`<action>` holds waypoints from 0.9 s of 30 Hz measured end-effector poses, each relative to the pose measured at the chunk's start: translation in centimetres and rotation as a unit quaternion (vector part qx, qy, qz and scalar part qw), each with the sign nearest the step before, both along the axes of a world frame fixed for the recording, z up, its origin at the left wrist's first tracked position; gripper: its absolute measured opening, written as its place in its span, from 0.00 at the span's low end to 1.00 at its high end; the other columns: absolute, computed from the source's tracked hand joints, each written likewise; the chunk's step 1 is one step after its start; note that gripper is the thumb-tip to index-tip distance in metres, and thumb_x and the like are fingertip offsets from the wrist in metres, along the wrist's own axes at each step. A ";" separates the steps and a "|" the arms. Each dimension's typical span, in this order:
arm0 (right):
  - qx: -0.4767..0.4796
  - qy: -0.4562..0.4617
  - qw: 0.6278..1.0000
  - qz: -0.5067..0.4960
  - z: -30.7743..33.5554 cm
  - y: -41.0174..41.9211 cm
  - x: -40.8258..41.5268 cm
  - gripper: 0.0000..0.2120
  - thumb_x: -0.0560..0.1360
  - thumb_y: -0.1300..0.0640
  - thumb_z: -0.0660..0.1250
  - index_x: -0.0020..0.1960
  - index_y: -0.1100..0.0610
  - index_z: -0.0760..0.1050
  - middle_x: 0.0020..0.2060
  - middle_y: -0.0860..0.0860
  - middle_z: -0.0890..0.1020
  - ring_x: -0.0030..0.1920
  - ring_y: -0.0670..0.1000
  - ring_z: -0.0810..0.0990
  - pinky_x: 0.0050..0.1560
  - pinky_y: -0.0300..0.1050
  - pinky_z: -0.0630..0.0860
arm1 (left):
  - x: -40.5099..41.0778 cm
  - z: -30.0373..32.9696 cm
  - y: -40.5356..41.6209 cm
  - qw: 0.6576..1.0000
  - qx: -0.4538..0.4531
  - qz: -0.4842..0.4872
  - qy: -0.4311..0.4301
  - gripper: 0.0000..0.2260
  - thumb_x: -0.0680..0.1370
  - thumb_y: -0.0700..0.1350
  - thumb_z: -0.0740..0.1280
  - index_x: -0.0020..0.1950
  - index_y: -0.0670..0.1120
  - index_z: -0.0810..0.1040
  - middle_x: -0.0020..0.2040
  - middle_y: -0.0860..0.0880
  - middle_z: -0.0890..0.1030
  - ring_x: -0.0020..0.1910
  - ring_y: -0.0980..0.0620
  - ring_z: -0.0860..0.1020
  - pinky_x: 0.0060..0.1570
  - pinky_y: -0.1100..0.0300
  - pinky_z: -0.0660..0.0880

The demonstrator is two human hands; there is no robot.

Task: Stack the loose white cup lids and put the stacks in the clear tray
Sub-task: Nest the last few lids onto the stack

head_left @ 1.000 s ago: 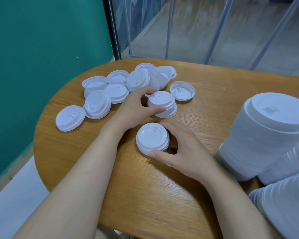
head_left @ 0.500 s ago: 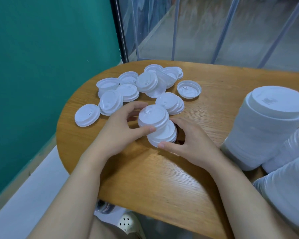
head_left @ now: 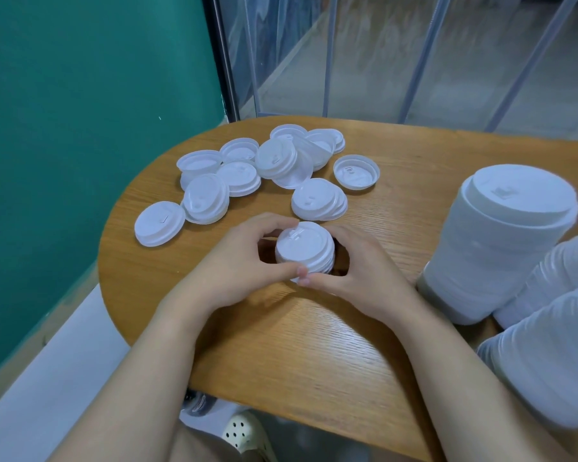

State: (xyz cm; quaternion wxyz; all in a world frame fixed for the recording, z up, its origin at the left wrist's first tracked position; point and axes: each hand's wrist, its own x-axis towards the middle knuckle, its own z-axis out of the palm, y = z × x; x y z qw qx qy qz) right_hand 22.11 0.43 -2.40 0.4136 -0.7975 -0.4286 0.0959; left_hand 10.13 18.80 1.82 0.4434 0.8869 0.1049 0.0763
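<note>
Both hands cupped round one short stack of lids [head_left: 305,252] near the middle of the desk [head_left: 314,345] — left hand [head_left: 237,266] on its left side, right hand [head_left: 357,271] on its right. Fingers of each curled round the far edge of the stack, thumbs pressed to the near edge and meeting tip to tip in front. Stack upright on the wood, top lid with its sip tab facing up.

Just beyond the fingertips, a second short stack [head_left: 319,200], slightly fanned. Beyond and to the right of that, a single lid [head_left: 356,172] lying hollow side up. Further out, beyond the left hand, a loose heap of lids [head_left: 281,158] — some flat, some tilted on one another, some in small piles. At the left end of that spread, one lid [head_left: 159,223] flat and apart, near the desk's edge.

Well to the right of the right hand, a tall stack of lids [head_left: 494,241] leaning on its side, with more long stacks [head_left: 548,355] lying beside and in front of it at the right edge of view. Whether these sit in a tray — cannot tell.

Teal wall [head_left: 80,128] off to the left.
</note>
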 end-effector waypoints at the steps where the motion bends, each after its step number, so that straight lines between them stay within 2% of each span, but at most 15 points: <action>1: 0.000 0.001 1.000 -0.002 0.0 0.0 0.0 0.37 0.64 0.29 0.75 0.69 0.43 0.77 0.60 0.37 0.81 0.64 0.42 0.77 0.67 0.53 0.73 | 0.0 0.0 0.0 1.000 0.000 0.000 -0.005 0.24 0.72 0.48 0.80 0.67 0.56 0.80 0.61 0.61 0.81 0.63 0.65 0.77 0.67 0.63 0.74; 6: -0.020 -0.017 1.000 -0.011 0.0 0.0 -0.1 0.38 0.63 0.28 0.74 0.69 0.44 0.76 0.61 0.37 0.79 0.65 0.43 0.74 0.68 0.51 0.71 | 0.1 -0.3 -0.3 1.000 -0.007 -0.004 -0.023 0.21 0.75 0.46 0.79 0.67 0.52 0.81 0.60 0.59 0.81 0.61 0.62 0.79 0.64 0.66 0.74; 12: -0.023 -0.008 1.000 -0.007 0.4 -0.2 -0.1 0.40 0.62 0.34 0.81 0.70 0.46 0.75 0.62 0.37 0.78 0.65 0.41 0.73 0.69 0.48 0.71 | 0.3 0.0 -0.3 1.000 0.017 -0.004 -0.017 0.23 0.74 0.49 0.79 0.68 0.51 0.81 0.61 0.60 0.79 0.61 0.62 0.78 0.65 0.62 0.74; 16: -0.018 -0.003 1.000 -0.003 0.5 -0.3 -0.1 0.35 0.66 0.32 0.77 0.69 0.44 0.76 0.61 0.36 0.78 0.65 0.40 0.73 0.68 0.48 0.71 | 0.5 0.3 -0.4 0.999 0.041 -0.007 -0.007 0.25 0.73 0.52 0.79 0.69 0.51 0.81 0.61 0.61 0.78 0.60 0.65 0.77 0.62 0.68 0.73; 20: -0.020 -0.003 1.000 -0.003 0.4 -0.2 -0.1 0.35 0.67 0.30 0.74 0.69 0.44 0.76 0.62 0.36 0.78 0.66 0.41 0.73 0.69 0.49 0.71 | 1.0 0.2 0.0 0.998 0.059 -0.020 0.004 0.21 0.74 0.54 0.78 0.66 0.54 0.82 0.60 0.61 0.79 0.59 0.63 0.78 0.60 0.66 0.73; 23: -0.017 -0.005 1.000 -0.003 0.4 -0.2 0.0 0.34 0.67 0.32 0.76 0.69 0.45 0.77 0.62 0.37 0.78 0.66 0.42 0.73 0.70 0.48 0.70 | 2.5 0.2 0.8 0.999 0.038 0.017 -0.029 0.13 0.79 0.52 0.73 0.63 0.54 0.83 0.58 0.59 0.80 0.57 0.63 0.78 0.56 0.71 0.72; 25: -0.018 -0.008 1.000 -0.002 0.3 -0.3 0.0 0.34 0.67 0.35 0.78 0.69 0.45 0.76 0.62 0.36 0.78 0.67 0.41 0.73 0.70 0.47 0.70 | 4.1 0.2 1.7 0.997 0.022 0.061 -0.032 0.14 0.81 0.52 0.70 0.67 0.54 0.80 0.58 0.59 0.79 0.55 0.65 0.76 0.52 0.76 0.71; 27: -0.020 -0.011 1.000 0.000 0.1 -0.4 0.1 0.35 0.67 0.34 0.78 0.70 0.44 0.75 0.63 0.35 0.77 0.68 0.41 0.72 0.71 0.46 0.69 | 5.5 -0.1 2.4 0.997 0.002 0.078 -0.023 0.17 0.81 0.53 0.71 0.70 0.54 0.78 0.58 0.59 0.79 0.56 0.66 0.76 0.54 0.74 0.71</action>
